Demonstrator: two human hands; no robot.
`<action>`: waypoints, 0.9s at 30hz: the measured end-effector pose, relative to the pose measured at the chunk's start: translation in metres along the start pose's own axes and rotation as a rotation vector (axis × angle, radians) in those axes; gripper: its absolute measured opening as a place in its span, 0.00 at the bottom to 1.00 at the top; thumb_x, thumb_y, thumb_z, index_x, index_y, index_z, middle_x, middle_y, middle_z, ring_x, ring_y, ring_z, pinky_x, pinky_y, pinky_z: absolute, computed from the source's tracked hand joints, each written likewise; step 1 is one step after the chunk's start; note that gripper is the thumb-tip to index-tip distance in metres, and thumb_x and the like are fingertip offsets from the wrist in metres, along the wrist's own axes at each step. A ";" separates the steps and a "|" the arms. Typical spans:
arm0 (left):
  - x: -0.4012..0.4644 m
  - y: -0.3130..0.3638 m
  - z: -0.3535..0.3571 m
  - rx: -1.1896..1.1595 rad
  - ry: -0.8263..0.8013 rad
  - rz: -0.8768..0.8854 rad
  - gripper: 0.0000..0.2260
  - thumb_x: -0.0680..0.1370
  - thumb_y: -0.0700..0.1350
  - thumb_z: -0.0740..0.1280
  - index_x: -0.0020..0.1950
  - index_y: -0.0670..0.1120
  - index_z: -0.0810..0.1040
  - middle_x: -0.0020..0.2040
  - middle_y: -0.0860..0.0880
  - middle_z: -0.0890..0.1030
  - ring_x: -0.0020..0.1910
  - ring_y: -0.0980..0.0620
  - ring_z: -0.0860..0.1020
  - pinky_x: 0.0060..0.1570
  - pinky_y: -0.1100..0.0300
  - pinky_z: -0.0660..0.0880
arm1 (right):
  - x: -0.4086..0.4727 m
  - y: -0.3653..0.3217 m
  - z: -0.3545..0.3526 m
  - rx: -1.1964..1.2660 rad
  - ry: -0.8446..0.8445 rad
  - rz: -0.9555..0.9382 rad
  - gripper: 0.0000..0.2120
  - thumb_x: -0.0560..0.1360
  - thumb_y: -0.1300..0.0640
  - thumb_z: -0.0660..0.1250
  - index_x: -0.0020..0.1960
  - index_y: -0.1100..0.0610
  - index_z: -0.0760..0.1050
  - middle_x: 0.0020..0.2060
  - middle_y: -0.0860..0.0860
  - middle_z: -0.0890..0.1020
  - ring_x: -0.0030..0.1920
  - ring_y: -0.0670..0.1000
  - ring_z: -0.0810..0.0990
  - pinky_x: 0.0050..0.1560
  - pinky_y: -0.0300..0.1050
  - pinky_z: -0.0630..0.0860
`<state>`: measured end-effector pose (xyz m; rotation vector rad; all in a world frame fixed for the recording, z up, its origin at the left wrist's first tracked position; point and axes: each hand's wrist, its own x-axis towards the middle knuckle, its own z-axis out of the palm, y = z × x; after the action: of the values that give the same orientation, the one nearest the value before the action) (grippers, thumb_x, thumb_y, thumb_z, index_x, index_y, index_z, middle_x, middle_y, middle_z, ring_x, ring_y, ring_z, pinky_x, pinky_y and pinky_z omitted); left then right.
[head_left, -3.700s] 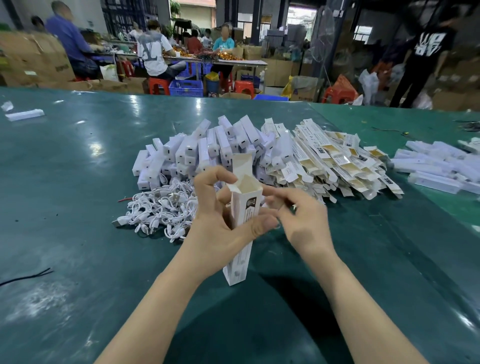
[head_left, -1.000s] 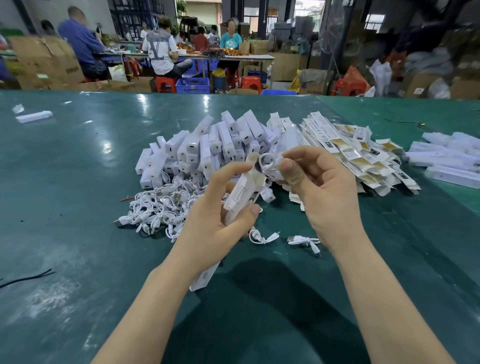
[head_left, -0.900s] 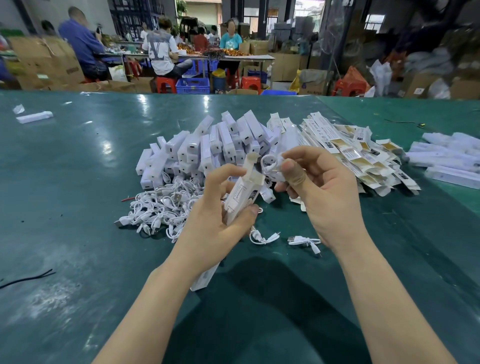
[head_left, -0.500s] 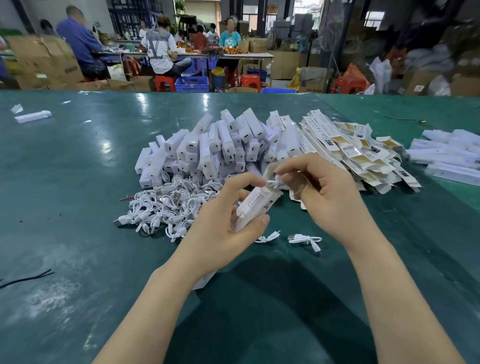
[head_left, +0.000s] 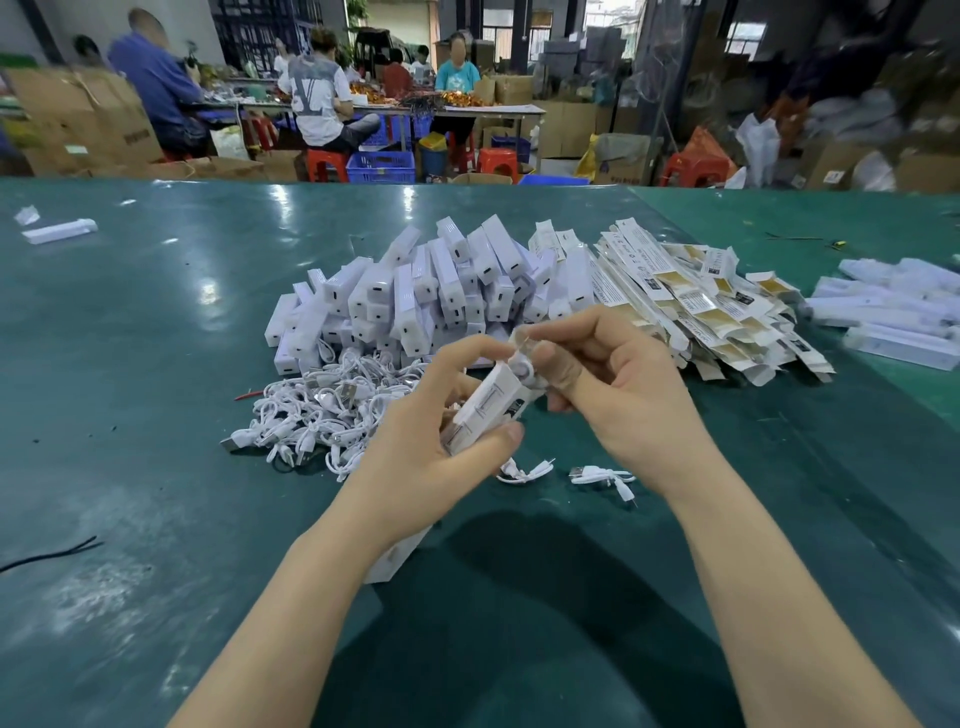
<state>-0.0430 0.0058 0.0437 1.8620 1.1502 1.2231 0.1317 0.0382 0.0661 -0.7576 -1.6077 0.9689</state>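
The box (head_left: 491, 410), a narrow white carton with a little print, is held above the counter (head_left: 156, 364), tilted, with its open end pointing up and away from the person. The left hand (head_left: 431, 452) grips the box around its middle, with fingers and thumb curled round it. The right hand (head_left: 623, 395) is at the open end of the box, where its thumb and fingers pinch a small coiled cable (head_left: 522, 370) and press it into the mouth. The coil sits right at the opening and looks only partly inside, so I judge the filling is in progress. Whether another item is already in the box cannot be seen. What is left, I think, is to push the coil fully in and close the end. Just beyond the box lies a heap of white blocks (head_left: 415, 296), and to the left of the box a tangle of white cables (head_left: 322, 410). Beyond the box to the right is a pile of flat cartons (head_left: 701, 312), and far to its right some finished packs (head_left: 893, 317). Two loose cables (head_left: 602, 475) lie on the counter just below the box.
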 end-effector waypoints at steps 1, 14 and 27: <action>0.000 0.000 0.000 -0.001 0.018 -0.004 0.22 0.73 0.49 0.70 0.61 0.69 0.69 0.44 0.53 0.81 0.37 0.41 0.79 0.45 0.43 0.78 | 0.000 -0.001 0.002 -0.011 -0.009 0.009 0.07 0.71 0.52 0.68 0.49 0.50 0.78 0.45 0.42 0.85 0.38 0.40 0.80 0.40 0.35 0.77; 0.002 -0.007 0.003 0.041 0.107 -0.004 0.27 0.75 0.43 0.72 0.63 0.71 0.70 0.43 0.52 0.81 0.38 0.47 0.79 0.43 0.57 0.76 | -0.001 0.012 0.024 -0.106 0.147 0.054 0.07 0.77 0.56 0.68 0.45 0.45 0.79 0.47 0.43 0.83 0.48 0.39 0.80 0.50 0.33 0.75; 0.002 -0.002 0.001 -0.008 0.147 0.018 0.26 0.75 0.45 0.70 0.63 0.72 0.69 0.46 0.55 0.82 0.38 0.42 0.81 0.44 0.46 0.78 | -0.006 0.000 0.028 -0.372 0.052 0.044 0.08 0.77 0.45 0.59 0.43 0.34 0.76 0.55 0.37 0.72 0.62 0.42 0.64 0.59 0.26 0.59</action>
<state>-0.0427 0.0080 0.0426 1.8042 1.2061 1.3923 0.1059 0.0274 0.0608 -1.0655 -1.7536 0.6793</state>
